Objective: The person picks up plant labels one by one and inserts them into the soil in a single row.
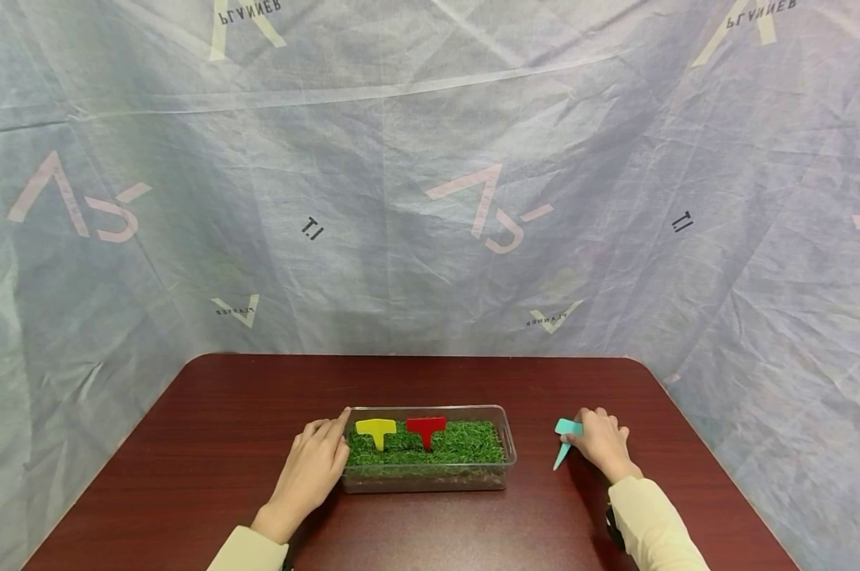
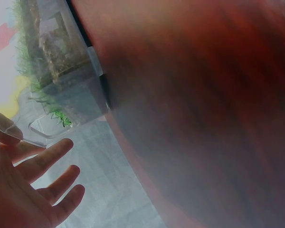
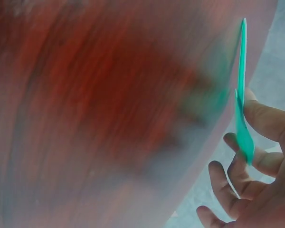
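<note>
My left hand (image 1: 314, 461) rests against the left end of a clear plastic box (image 1: 430, 480), its index finger reaching the far left corner of the rim. In the left wrist view, the other fingers (image 2: 61, 188) of that hand extend below the rim. Inside the box, a yellow plant label (image 1: 376, 429) and a red plant label (image 1: 426, 428) stand upright in green grass (image 1: 469, 444). To the right of the box, my right hand (image 1: 603, 440) pinches the head of a turquoise plant label (image 1: 564, 444) between thumb and fingers, its pointed stem free.
The dark red-brown table (image 1: 259, 396) carries the box near its middle. Behind it and along both sides hangs a grey printed cloth (image 1: 373, 262). Long pale sleeves (image 1: 654, 515) cover both forearms.
</note>
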Motion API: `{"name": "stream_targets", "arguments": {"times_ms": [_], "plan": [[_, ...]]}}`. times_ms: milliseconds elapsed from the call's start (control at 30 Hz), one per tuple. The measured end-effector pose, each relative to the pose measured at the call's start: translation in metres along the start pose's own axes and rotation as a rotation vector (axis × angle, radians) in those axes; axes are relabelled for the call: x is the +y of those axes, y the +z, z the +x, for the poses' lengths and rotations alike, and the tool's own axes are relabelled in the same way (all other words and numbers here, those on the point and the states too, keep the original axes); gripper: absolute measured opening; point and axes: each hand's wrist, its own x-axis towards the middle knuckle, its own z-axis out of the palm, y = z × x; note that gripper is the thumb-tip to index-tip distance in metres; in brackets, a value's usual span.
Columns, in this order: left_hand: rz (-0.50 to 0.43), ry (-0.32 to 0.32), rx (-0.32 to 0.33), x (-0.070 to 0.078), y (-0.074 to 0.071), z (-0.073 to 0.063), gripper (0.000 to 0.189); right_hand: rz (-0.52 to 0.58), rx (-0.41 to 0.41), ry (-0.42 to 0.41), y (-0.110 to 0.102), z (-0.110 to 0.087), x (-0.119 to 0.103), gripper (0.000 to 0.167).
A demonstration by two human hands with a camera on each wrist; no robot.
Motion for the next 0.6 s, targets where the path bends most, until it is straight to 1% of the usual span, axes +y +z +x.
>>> {"name": "stream_targets", "arguments": {"times_ms": [100, 367, 600], "plan": [[0.001, 0.0, -0.004, 0.0001, -0.0002, 0.0, 0.048, 0.016, 0.027, -0.007, 0.0015, 0.0014, -0.0005, 0.031], [-0.005, -0.005, -0.007, 0.0012, -0.0015, -0.0001, 0.047, 0.048, 0.076, -0.035, 0.0039, 0.0029, -0.0025, 0.027], [-0.011, -0.013, -0.017, 0.0015, -0.0021, -0.0006, 0.047, 0.045, 0.156, -0.056, 0.0021, 0.0041, -0.0074, 0.026]]}}
